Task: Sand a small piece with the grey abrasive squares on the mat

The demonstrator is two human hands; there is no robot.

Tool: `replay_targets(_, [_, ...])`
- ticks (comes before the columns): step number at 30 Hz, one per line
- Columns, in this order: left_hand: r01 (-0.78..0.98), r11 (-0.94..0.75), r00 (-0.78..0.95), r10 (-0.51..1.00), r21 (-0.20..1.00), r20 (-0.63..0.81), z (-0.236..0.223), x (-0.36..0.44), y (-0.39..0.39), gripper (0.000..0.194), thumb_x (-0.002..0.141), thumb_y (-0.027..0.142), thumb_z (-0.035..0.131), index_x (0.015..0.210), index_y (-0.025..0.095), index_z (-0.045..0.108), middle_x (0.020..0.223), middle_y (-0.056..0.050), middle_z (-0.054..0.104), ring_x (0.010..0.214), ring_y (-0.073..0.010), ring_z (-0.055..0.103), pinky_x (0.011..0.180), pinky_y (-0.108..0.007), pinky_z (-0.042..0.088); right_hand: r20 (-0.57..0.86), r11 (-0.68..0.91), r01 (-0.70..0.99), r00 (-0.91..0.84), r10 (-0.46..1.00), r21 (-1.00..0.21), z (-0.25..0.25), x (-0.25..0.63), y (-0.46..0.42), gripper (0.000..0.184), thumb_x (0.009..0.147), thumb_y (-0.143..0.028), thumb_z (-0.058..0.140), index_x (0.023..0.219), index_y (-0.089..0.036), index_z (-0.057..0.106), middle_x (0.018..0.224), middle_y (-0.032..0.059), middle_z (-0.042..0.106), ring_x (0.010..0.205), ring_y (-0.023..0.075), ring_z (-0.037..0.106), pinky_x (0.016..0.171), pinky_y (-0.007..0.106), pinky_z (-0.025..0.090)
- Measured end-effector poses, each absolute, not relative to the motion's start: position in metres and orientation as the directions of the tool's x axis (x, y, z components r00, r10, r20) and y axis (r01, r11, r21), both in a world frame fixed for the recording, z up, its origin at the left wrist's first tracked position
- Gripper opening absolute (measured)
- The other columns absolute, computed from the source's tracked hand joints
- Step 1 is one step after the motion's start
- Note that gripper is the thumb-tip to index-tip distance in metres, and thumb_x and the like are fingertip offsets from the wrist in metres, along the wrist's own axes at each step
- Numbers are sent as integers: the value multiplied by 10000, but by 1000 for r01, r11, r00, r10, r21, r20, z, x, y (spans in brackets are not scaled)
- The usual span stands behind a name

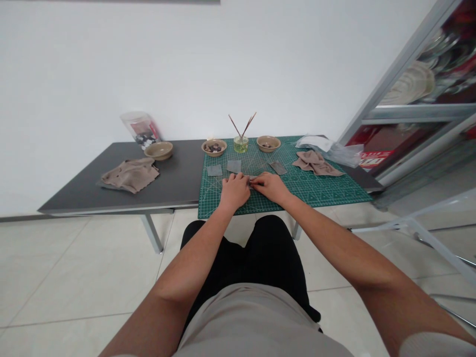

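Observation:
My left hand and my right hand meet low over the green cutting mat, near its front edge. Between their fingertips is a small dark piece, mostly hidden, so its kind does not show. The right thumb and fingers pinch it from the right side. On the left, the fingers are bent and closed against it; what they cover is hidden. Just beyond the hands lie thin grey squares, one at the left and one in the middle. A darker grey sheet rests beyond the right hand.
Behind stand a bowl of pebbles, a glass jar with thin sticks and another bowl. A brown cloth and plastic bags lie right. Leftward are a cloth, a bowl and a clear tub.

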State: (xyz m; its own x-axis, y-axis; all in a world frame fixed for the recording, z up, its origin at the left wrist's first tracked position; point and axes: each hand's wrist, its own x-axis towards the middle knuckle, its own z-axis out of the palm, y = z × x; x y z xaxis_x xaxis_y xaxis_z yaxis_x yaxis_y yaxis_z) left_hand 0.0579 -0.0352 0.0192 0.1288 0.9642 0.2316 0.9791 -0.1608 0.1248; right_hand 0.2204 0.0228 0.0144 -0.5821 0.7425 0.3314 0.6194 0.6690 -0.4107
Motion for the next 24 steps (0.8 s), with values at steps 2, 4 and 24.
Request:
replay_targets(2, [980, -158, 127, 965, 124, 229, 19, 58, -35, 389, 991, 261, 358, 1293, 247, 602, 1275, -113, 611, 1176, -296, 515, 944, -479, 423, 336, 687, 594, -601, 725, -420, 14, 229, 19, 174, 857, -190, 688, 948, -258, 820, 997, 31, 793, 997, 229, 697, 913, 352, 532])
replay_targets(4, [980, -156, 125, 965, 125, 231, 19, 59, -36, 386, 987, 273, 374, 1303, 245, 594, 1298, -115, 602, 1190, -301, 507, 955, -484, 417, 342, 688, 585, -600, 723, -429, 14, 237, 19, 177, 860, -193, 682, 947, -258, 821, 1001, 28, 792, 995, 226, 699, 914, 345, 529])
replay_targets(24, [978, -143, 108, 971, 154, 213, 25, 60, -38, 358, 975, 316, 405, 1258, 247, 615, 1281, -105, 613, 1183, -315, 505, 960, -494, 412, 340, 642, 619, -546, 766, -452, 15, 237, 32, 169, 848, -185, 693, 924, -263, 823, 967, 20, 794, 974, 219, 702, 889, 339, 532])
